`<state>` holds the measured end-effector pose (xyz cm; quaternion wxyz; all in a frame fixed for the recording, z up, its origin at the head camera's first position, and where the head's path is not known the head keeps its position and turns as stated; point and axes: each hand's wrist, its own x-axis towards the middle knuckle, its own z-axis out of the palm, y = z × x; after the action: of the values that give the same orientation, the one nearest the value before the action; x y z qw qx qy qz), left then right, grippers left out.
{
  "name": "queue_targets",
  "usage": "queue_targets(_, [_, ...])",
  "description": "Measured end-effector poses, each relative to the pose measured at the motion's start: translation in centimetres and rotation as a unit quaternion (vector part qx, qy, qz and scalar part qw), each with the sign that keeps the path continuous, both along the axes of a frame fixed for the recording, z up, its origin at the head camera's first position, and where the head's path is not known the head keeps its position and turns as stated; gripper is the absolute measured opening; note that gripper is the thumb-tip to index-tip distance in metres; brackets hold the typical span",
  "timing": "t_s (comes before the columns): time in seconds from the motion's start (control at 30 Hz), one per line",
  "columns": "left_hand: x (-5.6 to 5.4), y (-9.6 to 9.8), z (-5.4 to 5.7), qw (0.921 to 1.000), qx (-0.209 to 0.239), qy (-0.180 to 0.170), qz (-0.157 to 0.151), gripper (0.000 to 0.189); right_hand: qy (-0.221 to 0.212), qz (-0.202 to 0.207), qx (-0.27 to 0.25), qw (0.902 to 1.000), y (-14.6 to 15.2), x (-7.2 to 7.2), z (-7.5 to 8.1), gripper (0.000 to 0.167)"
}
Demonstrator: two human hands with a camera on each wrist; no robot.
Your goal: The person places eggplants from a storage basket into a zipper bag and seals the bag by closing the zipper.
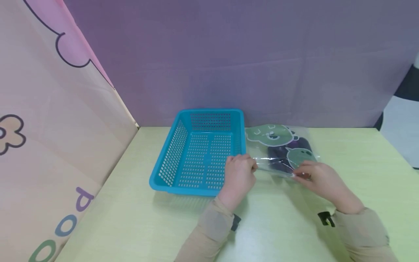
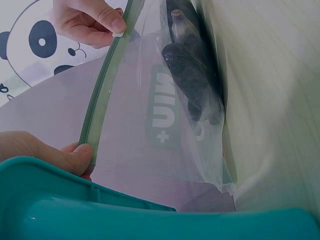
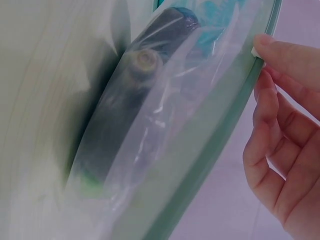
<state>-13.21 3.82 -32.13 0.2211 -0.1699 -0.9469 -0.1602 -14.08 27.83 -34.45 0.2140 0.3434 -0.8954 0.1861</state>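
Note:
A clear zip bag (image 1: 260, 151) with green cartoon prints lies to the right of a blue plastic basket. Several dark, rounded, elongated objects (image 2: 192, 75) show through its film; one has a pale round end. My left hand (image 1: 239, 176), beside the basket's right wall, pinches one end of the bag's green zip strip (image 2: 98, 102) between thumb and fingers. Farther along the strip, my right hand (image 1: 322, 180) pinches the small white slider (image 3: 256, 52) with thumb and forefinger. Its other fingers are loosely curled in the right wrist view.
The blue basket (image 1: 196, 192), with perforated walls and floor, stands on the pale wooden table (image 1: 131, 222). Behind the table hangs a purple cloth (image 1: 242, 65). A printed panel (image 1: 42, 109) with a flower and letters borders the left side.

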Motion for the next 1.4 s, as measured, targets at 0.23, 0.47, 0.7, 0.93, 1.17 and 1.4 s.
queue_targets(0.23, [0.1, 0.0, 0.1, 1.0, 0.002, -0.002, 0.0, 0.026, -0.005, -0.004, -0.004, 1.0, 0.5, 0.1, -0.1, 0.016])
queue_targets(0.47, [0.2, 0.0, 0.3, 0.9999, 0.006, -0.01, 0.001, 0.026, -0.016, -0.008, -0.002, 0.9998, 0.8, 0.0, -0.1, 0.016])
queue_targets(0.7, [0.3, 0.0, 0.3, 1.0, 0.005, -0.004, 0.002, 0.025, -0.029, -0.011, 0.008, 0.9995, 1.2, 0.1, 0.1, 0.014])
queue_targets(0.93, [0.3, 0.0, 0.3, 0.9999, 0.01, -0.005, -0.001, 0.025, -0.044, -0.018, 0.015, 0.9987, 1.7, 0.1, 0.4, 0.013])
queue_targets(1.17, [0.3, 0.0, 0.2, 1.0, 0.008, 0.002, -0.001, 0.024, -0.042, -0.023, 0.017, 0.9987, 1.9, 0.2, 0.5, 0.014])
queue_targets(1.4, [0.3, 0.0, 0.4, 1.0, 0.008, 0.0, 0.003, 0.022, -0.037, -0.029, 0.018, 0.9987, 2.4, 0.2, 0.4, 0.014])
